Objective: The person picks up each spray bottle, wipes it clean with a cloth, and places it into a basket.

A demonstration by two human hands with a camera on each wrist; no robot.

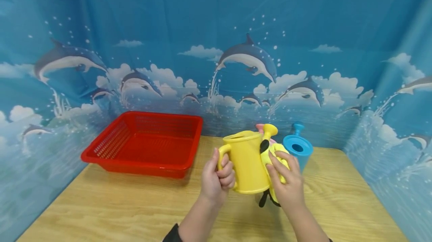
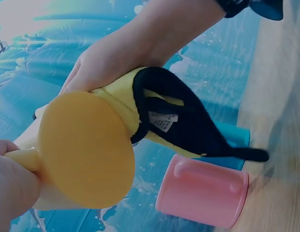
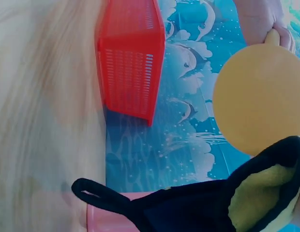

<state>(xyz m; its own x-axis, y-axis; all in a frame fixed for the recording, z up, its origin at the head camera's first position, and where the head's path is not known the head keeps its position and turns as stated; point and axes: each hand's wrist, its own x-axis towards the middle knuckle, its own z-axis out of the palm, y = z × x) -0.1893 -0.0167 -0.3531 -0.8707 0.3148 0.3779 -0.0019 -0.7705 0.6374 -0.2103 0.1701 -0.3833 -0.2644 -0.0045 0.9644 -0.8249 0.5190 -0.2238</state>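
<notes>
A yellow watering can (image 1: 249, 165) is held up above the table, its spout toward the back right. My left hand (image 1: 217, 178) grips the can by its handle, fingers curled round it. My right hand (image 1: 287, 180) holds a yellow cleaning mitt (image 1: 279, 147) with black trim and pinches it against the can's right side. In the left wrist view, the mitt's dark side (image 2: 188, 123) shows a white label and a hanging loop. The can's round base (image 3: 261, 99) faces the right wrist camera. Part of the mitt is hidden behind my right fingers.
A red plastic basket (image 1: 135, 167) stands on the left of the wooden table (image 1: 118, 204). Behind the held can are a blue watering can (image 1: 298, 145) and a pink watering can (image 2: 203, 192), mostly hidden in the head view. A dolphin-print curtain (image 1: 202, 17) encloses the back and sides.
</notes>
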